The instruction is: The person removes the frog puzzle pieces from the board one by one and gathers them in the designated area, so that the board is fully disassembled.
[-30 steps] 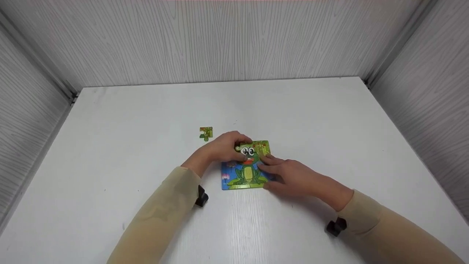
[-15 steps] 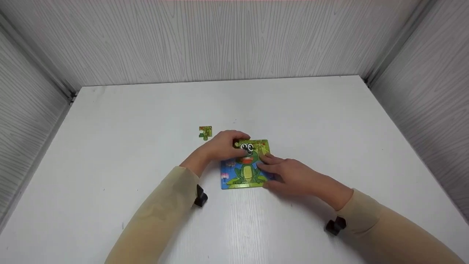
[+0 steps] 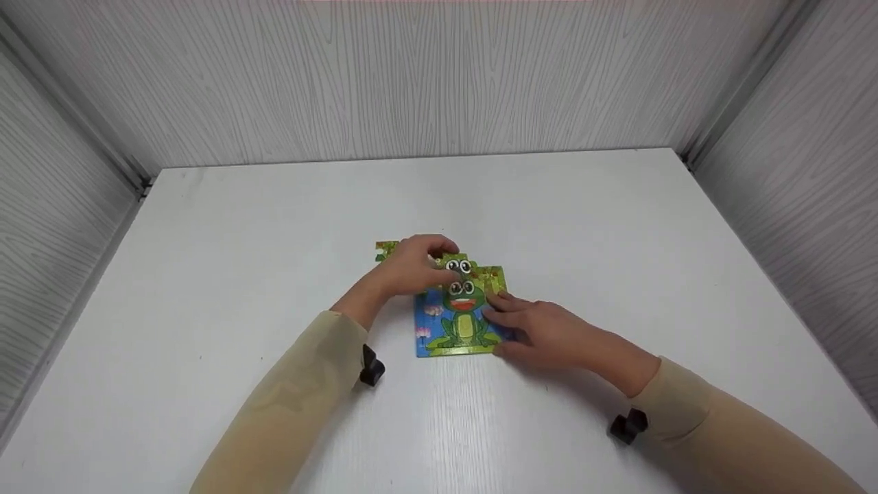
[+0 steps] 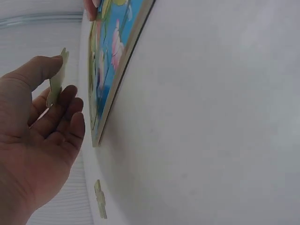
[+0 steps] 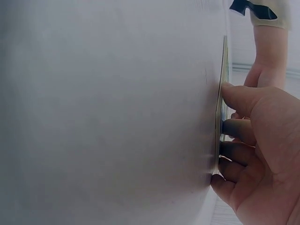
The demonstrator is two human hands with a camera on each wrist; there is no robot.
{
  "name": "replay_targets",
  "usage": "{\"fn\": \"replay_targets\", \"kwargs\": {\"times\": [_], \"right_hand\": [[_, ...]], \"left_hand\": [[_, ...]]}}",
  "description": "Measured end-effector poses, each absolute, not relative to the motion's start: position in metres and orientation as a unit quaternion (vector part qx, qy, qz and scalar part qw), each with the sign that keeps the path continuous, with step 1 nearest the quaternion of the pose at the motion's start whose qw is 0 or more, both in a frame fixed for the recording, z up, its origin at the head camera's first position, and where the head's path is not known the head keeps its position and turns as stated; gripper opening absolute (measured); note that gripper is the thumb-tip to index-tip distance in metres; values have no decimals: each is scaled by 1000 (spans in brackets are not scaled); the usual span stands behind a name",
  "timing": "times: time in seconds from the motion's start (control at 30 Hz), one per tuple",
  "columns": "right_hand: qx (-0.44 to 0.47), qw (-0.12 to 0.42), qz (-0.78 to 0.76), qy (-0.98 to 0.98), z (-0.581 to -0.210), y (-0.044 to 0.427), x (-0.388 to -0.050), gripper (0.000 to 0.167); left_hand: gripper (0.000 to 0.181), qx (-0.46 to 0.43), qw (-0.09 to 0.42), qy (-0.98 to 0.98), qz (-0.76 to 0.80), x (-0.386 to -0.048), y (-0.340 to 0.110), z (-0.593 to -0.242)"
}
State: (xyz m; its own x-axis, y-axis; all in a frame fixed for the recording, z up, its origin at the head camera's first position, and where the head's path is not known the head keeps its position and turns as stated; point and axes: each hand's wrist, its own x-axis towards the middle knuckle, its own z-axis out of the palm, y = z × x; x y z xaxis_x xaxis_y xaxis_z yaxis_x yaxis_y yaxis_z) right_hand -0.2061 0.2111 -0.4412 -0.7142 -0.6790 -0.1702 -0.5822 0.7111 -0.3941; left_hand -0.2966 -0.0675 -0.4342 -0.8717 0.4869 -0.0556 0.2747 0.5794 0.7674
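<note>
My left hand (image 3: 405, 269) pinches a jigsaw piece (image 3: 453, 259) with printed frog eyes between thumb and fingers. In the left wrist view the piece (image 4: 57, 82) is seen edge-on, raised clear of the frog puzzle board (image 4: 123, 44). From the head view it overlaps the upper left of the puzzle board (image 3: 466, 328), where another pair of frog eyes shows below it. My right hand (image 3: 549, 333) rests at the board's right side, fingers over the edge and thumb by the lower right corner. In the right wrist view the board (image 5: 219, 122) appears edge-on against the fingertips.
A second jigsaw piece (image 3: 385, 250) lies on the white table (image 3: 274, 226), left of the board and partly hidden by my left hand. Grey wood-grain panels (image 3: 439, 82) stand at the back and both sides.
My left hand has lifted the frog-eyes piece off the board and drawn it slightly back and left, now overlapping the loose piece in view. The right hand has stayed put.
</note>
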Motion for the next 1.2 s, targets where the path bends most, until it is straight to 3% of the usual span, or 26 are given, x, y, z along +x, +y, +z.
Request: {"fn": "replay_targets", "kwargs": {"times": [0.83, 1.2], "right_hand": [[-328, 156, -152, 919, -441, 208, -206, 68], [-335, 151, -151, 918, -441, 209, -205, 68]], "left_hand": [[54, 106, 26, 885, 452, -305, -155, -404], [53, 79, 15, 887, 456, -303, -186, -411]]}}
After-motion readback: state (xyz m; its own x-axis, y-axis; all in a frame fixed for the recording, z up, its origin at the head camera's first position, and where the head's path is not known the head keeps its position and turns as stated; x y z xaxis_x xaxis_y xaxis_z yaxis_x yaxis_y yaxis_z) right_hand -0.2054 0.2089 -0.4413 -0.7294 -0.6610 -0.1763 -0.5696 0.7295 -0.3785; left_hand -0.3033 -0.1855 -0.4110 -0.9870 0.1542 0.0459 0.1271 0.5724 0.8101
